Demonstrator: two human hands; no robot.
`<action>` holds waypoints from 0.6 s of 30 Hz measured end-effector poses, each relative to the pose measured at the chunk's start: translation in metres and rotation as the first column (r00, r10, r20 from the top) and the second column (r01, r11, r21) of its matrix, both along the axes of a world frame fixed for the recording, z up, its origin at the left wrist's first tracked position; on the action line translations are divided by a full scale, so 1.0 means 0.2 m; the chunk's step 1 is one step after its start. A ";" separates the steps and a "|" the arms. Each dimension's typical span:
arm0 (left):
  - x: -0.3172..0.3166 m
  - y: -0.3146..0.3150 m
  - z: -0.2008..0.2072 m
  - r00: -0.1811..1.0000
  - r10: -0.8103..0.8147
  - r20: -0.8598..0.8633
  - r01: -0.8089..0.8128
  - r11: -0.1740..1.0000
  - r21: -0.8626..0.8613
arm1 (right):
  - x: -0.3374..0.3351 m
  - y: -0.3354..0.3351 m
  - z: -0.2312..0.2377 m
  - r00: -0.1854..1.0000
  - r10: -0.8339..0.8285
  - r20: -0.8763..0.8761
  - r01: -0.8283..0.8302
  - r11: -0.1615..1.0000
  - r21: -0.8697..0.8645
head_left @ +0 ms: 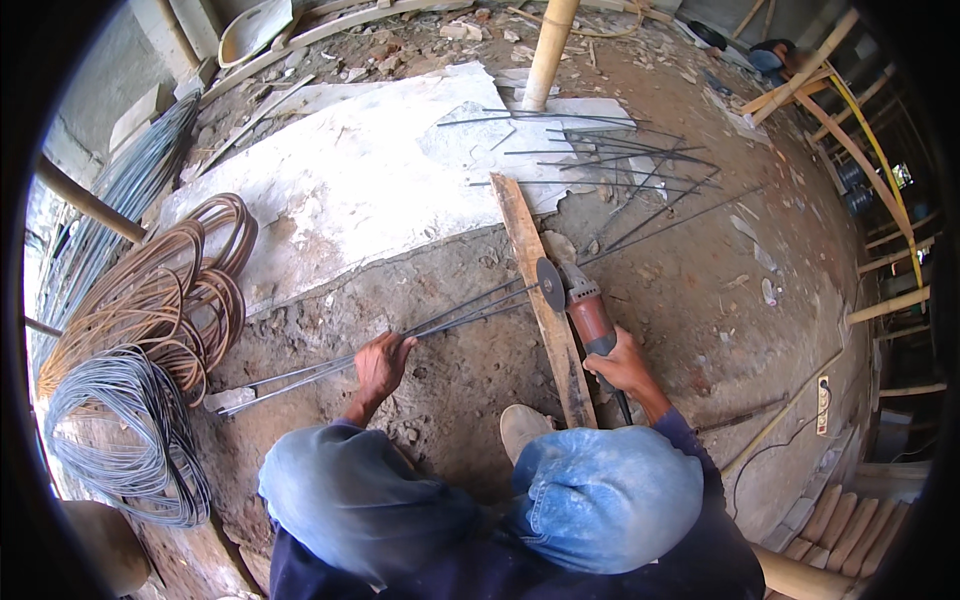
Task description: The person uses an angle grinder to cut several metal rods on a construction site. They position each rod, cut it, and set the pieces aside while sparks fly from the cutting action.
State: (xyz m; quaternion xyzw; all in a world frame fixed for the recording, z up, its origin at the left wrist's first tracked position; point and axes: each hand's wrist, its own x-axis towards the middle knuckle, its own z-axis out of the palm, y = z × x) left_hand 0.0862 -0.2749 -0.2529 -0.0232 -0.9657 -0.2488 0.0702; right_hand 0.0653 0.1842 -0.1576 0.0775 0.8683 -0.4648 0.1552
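Observation:
Thin steel rods (456, 318) run slantwise across the dirt and over a narrow wooden plank (560, 345). My left hand (380, 364) is closed around them, left of the plank. In my right hand (628, 364) is an angle grinder (592, 318) with a reddish-brown body, gripped by its dark rear handle. Its dark cutting disc (550, 285) stands on edge over the plank, right beside the rods. Whether disc and rods touch, I cannot tell. My shoe (524, 430) is next to the plank's near end, between my knees.
Several cut rods (610, 155) lie beyond the plank, near a bamboo post (549, 60) and a whitish sheet (350, 170). Rusty rod coils (185, 290) and a grey wire coil (120, 430) sit left. A power strip (823, 405) lies right; another person (770, 58) is far right.

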 end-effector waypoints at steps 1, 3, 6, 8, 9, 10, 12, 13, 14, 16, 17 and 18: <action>0.00 -0.01 -0.01 1.000 -0.001 0.017 0.001 1.000 0.001 | -0.01 -0.01 -0.01 1.000 0.019 -0.025 -0.019 1.000 0.014; -0.01 -0.02 -0.02 1.000 -0.005 0.025 0.005 1.000 0.010 | -0.03 -0.01 -0.01 0.997 0.056 -0.060 -0.050 0.994 0.102; -0.01 -0.02 -0.03 0.999 -0.010 0.049 0.009 1.000 0.022 | -0.04 -0.02 -0.01 0.997 0.063 -0.045 -0.058 0.992 0.110; -0.02 -0.02 -0.03 0.998 -0.010 0.063 0.009 1.000 0.016 | -0.05 -0.02 -0.01 0.998 0.054 -0.022 -0.052 0.994 0.094; -0.02 -0.02 -0.03 0.998 -0.010 0.067 0.009 1.000 0.007 | -0.05 -0.02 -0.01 0.998 0.058 -0.022 -0.056 0.994 0.093; -0.02 -0.02 -0.03 0.997 -0.011 0.081 0.012 1.000 -0.008 | -0.05 -0.02 -0.02 0.999 0.053 -0.004 -0.052 0.994 0.098; -0.02 -0.02 -0.02 0.997 -0.008 0.073 0.008 1.000 0.010 | -0.06 -0.01 -0.02 0.999 0.053 0.012 -0.054 0.990 0.130; -0.02 -0.02 -0.02 0.997 -0.008 0.073 0.007 1.000 0.016 | -0.06 -0.01 -0.03 0.999 0.053 0.011 -0.054 0.992 0.110; -0.02 -0.02 -0.02 0.997 -0.007 0.075 0.006 1.000 0.020 | -0.06 -0.01 -0.03 0.999 0.053 0.010 -0.054 0.993 0.108; -0.02 -0.02 -0.02 0.997 -0.007 0.081 0.005 1.000 0.023 | -0.07 -0.02 -0.03 0.999 0.053 0.012 -0.054 0.992 0.112; -0.02 -0.02 -0.02 0.997 -0.002 0.078 -0.001 1.000 0.027 | -0.07 -0.02 -0.03 0.998 0.053 0.016 -0.054 0.992 0.118; -0.02 -0.02 -0.02 0.997 0.001 0.080 -0.003 1.000 0.027 | -0.07 -0.02 -0.02 0.999 0.052 0.017 -0.054 0.989 0.140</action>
